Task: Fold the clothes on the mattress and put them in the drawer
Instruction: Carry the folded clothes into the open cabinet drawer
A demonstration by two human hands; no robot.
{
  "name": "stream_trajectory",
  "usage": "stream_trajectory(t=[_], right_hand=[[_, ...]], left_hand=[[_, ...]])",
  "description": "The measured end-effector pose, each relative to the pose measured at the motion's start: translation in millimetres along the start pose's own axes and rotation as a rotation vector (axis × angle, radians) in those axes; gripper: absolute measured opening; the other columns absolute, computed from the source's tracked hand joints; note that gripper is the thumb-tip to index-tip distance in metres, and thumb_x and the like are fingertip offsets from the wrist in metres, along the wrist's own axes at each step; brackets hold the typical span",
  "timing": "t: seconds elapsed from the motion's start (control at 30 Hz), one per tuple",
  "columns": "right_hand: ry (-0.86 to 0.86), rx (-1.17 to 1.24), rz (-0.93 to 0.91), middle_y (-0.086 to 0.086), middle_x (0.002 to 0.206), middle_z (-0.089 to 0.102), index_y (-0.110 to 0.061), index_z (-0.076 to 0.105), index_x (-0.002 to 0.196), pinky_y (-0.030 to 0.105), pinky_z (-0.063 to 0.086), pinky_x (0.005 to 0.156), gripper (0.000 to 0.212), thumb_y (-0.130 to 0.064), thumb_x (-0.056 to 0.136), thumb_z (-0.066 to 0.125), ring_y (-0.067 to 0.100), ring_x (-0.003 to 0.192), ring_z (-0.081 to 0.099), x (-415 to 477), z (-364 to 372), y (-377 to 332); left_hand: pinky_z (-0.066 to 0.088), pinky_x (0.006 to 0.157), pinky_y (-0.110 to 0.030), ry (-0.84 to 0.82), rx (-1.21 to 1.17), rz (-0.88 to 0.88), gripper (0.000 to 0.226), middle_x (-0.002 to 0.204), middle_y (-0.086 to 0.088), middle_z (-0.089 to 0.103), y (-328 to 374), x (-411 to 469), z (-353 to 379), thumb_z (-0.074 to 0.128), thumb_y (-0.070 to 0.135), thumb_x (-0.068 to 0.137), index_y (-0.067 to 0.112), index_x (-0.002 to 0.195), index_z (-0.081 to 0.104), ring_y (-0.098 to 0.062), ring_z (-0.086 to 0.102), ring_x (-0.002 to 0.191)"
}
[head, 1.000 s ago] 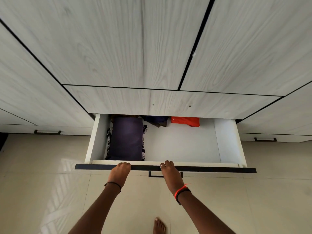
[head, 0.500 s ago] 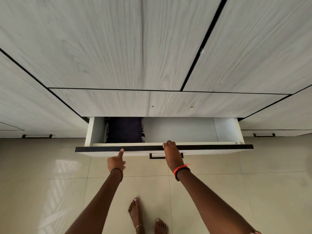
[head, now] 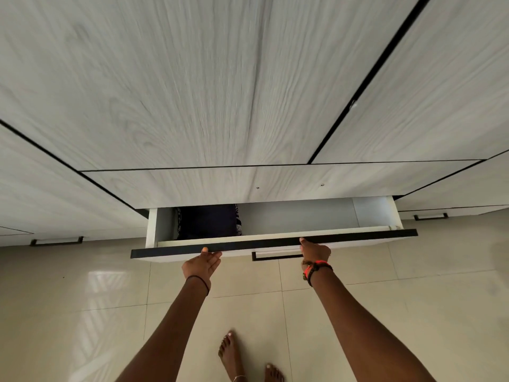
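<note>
The white drawer (head: 358, 236) of the pale wood-grain wardrobe stands only a little way out. Inside it, at the left, lies a folded dark purple garment (head: 209, 220), partly hidden under the panel above. The rest of the drawer's inside that shows is bare grey. My left hand (head: 202, 264) presses flat against the drawer's front, fingers straight and touching its black top edge. My right hand (head: 314, 250) holds the front just right of the black handle (head: 275, 256), with a finger over the top edge.
Wardrobe doors (head: 192, 78) fill the upper view. Neighbouring drawers have black handles at the left (head: 56, 241) and right (head: 431, 216). Glossy beige floor tiles (head: 82, 312) lie below, with my bare feet (head: 231, 354) close to the drawer.
The drawer has slid far inward; the orange and dark clothes at its back are now hidden. My left hand left the top edge and now presses flat on the front.
</note>
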State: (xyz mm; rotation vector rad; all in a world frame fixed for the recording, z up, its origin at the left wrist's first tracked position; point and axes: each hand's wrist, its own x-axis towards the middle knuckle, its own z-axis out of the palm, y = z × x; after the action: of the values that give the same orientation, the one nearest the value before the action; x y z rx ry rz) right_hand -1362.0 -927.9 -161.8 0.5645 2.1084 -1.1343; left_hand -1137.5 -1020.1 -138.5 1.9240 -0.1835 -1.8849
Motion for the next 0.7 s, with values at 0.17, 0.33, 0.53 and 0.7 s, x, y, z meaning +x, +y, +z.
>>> stream_trajectory(t=[0.17, 0.33, 0.53, 0.7], right_hand=[[-0.080, 0.117, 0.045, 0.020, 0.094, 0.066, 0.010, 0.056, 0.106, 0.031, 0.050, 0.079, 0.030, -0.005, 0.083, 0.069, 0.032, 0.095, 0.065, -3, 5, -19], [-0.116, 0.267, 0.065, 0.022, 0.114, 0.058, 0.011, 0.047, 0.122, 0.040, 0.039, 0.107, 0.029, 0.009, 0.093, 0.047, 0.034, 0.124, 0.050, -15, 15, -53], [0.027, -0.105, -0.029, 0.013, 0.114, 0.061, 0.001, 0.049, 0.123, 0.030, 0.042, 0.093, 0.044, -0.035, 0.100, 0.042, 0.027, 0.115, 0.055, -33, 11, -78], [-0.052, 0.487, 0.159, 0.017, 0.149, 0.033, -0.003, 0.023, 0.147, 0.037, 0.038, 0.104, 0.064, -0.033, 0.097, 0.050, 0.033, 0.131, 0.041, -9, 15, -79]], left_hand=[[0.042, 0.105, -0.035, -0.051, -0.058, 0.002, 0.037, 0.131, -0.030, 0.051, 20, -4, 14, 0.037, 0.011, 0.102, -0.010, 0.132, 0.043, -0.035, 0.052, 0.123], [0.039, 0.107, -0.035, -0.082, -0.212, -0.010, 0.053, 0.140, -0.025, 0.044, 31, 11, 29, 0.031, 0.031, 0.103, -0.007, 0.140, 0.032, -0.032, 0.046, 0.129], [0.032, 0.111, -0.040, -0.136, -0.545, -0.081, 0.096, 0.144, -0.023, 0.040, 37, 16, 36, 0.012, 0.072, 0.089, -0.007, 0.140, 0.031, -0.034, 0.042, 0.132], [0.033, 0.111, -0.040, -0.143, -0.667, -0.086, 0.095, 0.145, -0.024, 0.038, 35, 18, 45, 0.017, 0.072, 0.089, -0.005, 0.145, 0.022, -0.034, 0.042, 0.132]])
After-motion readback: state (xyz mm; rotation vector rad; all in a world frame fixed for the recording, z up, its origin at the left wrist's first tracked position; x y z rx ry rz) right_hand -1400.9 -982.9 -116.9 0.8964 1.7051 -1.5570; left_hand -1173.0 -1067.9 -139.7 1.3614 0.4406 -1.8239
